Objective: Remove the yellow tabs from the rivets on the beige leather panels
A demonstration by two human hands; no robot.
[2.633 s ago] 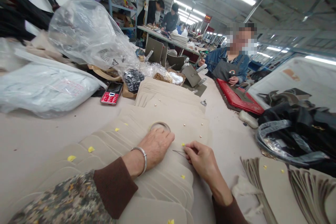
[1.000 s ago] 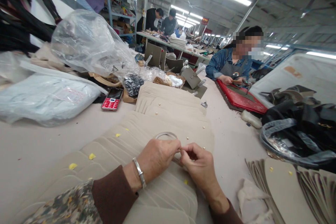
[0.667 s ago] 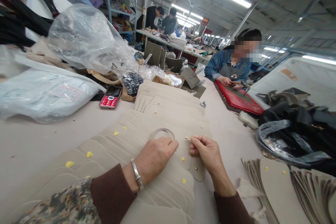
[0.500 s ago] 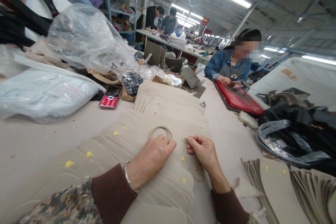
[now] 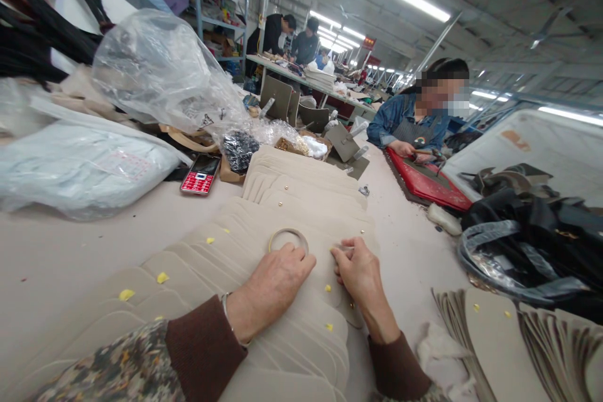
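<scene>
Gripping a tape roll (image 5: 303,238), left hand (image 5: 276,282) rests on panels (image 5: 202,270). Right hand (image 5: 362,275), fingertips together, should press yellow scrap (image 5: 331,249) flat.

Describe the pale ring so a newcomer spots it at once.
Find the overlapping beige panels on the table. The left hand lies over them, the ring partly visible at its fingers. Unlike the bracelet, this hoop circles no wrist.
</scene>
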